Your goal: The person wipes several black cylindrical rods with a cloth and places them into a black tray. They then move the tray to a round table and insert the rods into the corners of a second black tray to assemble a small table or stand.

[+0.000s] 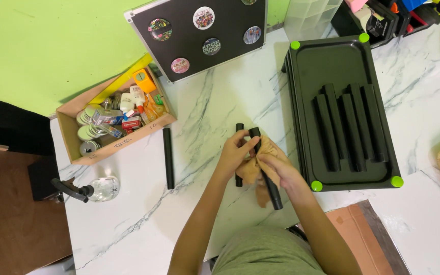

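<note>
Black tube (264, 168), gripped by left hand (236, 153); right hand (276, 168) clenched on brown cloth (253, 170) for wiping. Tray (306, 76) at 2 o'clock.

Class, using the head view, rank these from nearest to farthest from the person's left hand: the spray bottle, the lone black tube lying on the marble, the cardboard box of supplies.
1. Lone black tube, just left of the left hand.
2. Cardboard box, upper left.
3. Spray bottle, far left near the table edge.

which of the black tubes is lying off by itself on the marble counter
The black tube left of the hands, near the cardboard box. The others are held, beside the hands, or in the black tray.
</note>
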